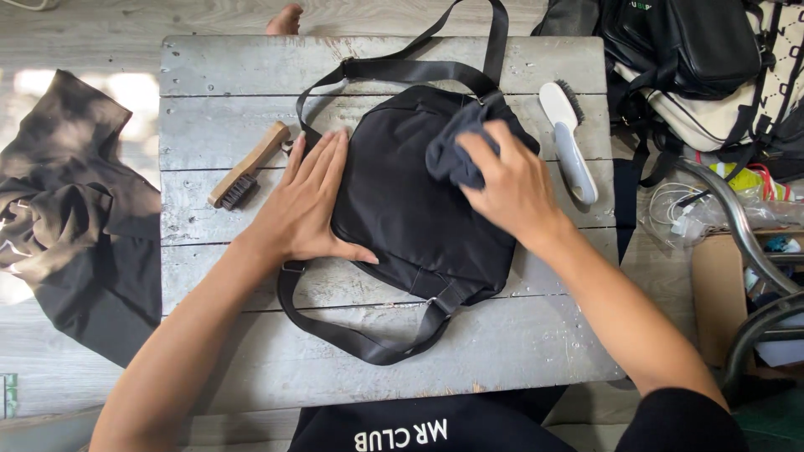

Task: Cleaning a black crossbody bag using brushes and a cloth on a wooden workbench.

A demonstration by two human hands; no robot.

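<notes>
At the grey plank table's (251, 84) centre, the flat-spread left hand (306, 201) pins the black nylon shoulder bag (402, 218) while the right hand (511, 188) bunches a dark cloth (452, 151) at its one-o'clock corner, so wiping looks underway, most fabric seemingly remaining.

A bag (410, 201) lies in the middle of the bench (251, 75), its strap (352, 339) looping toward the near edge and past the far edge. The left hand (306, 205) rests flat on the bag's left side. The right hand (511, 188) presses a cloth (452, 151) onto the bag's far right part. A wooden brush (247, 166) lies left of the bag, near the left edge; a plastic brush (569, 138) lies right of it, by the right edge. A garment (75, 218) lies on the floor left of the bench; more bags (695, 59) sit beyond the far right corner.
</notes>
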